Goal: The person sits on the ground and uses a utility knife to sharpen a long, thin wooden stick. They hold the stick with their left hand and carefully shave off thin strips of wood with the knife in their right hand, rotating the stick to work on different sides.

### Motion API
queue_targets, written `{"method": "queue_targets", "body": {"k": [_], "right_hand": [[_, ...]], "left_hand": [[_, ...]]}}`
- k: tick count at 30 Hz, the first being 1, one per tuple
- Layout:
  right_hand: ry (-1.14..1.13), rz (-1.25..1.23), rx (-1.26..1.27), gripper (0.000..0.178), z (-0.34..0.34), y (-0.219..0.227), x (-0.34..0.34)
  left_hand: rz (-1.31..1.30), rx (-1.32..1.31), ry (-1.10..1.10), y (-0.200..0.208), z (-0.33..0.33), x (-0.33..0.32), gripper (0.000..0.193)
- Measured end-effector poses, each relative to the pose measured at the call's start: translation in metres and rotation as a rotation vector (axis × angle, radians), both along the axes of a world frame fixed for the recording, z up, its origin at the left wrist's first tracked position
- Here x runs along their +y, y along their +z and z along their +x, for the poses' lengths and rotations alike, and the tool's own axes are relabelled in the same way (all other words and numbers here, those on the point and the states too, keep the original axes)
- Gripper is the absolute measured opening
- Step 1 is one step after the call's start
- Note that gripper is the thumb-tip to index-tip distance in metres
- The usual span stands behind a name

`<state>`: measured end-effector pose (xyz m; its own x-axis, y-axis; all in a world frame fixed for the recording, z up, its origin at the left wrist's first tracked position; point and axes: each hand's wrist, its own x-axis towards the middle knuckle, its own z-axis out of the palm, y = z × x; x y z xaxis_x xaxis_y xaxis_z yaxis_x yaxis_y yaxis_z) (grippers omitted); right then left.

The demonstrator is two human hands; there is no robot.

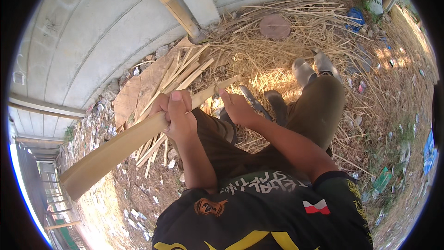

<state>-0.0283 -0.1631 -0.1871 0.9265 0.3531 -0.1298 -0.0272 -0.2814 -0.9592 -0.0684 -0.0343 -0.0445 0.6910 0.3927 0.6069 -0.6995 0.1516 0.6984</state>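
A long, pale bamboo slat (115, 150) slants across in front of me, its wide end at the lower left and its narrow end near the middle. My left hand (177, 115) is wrapped round it, thumb on top. Close beside its narrow end is my right hand (236, 106), fingers curled; what they grip, if anything, is hidden. Just past that hand lies a long grey blade-like piece (255, 102), too unclear to name.
Split bamboo strips (178, 76) lean over a wooden slab (127, 97) at left. A round wood block (274, 26) sits among straw and shavings (277, 53). A bamboo post (169, 2) stands by the grey wall (106, 23). Blue plastic (355, 18) lies far right.
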Motion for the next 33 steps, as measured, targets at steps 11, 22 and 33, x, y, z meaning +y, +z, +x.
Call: {"method": "queue_targets", "body": {"k": [11, 22, 33], "right_hand": [[0.023, -0.127, 0.036, 0.069, -0.004, 0.016, -0.001], [0.015, -0.071, 0.039, 0.071, 0.0, 0.007, 0.004], [-0.014, -0.279, 0.007, 0.071, 0.006, -0.01, -0.002]], "left_hand": [[-0.033, 0.035, 0.027, 0.001, 0.001, 0.005, 0.047], [0.019, 0.052, -0.014, -0.001, -0.001, 0.008, 0.043], [-0.008, -0.005, -0.061, -0.002, -0.003, 0.0, 0.051]]}}
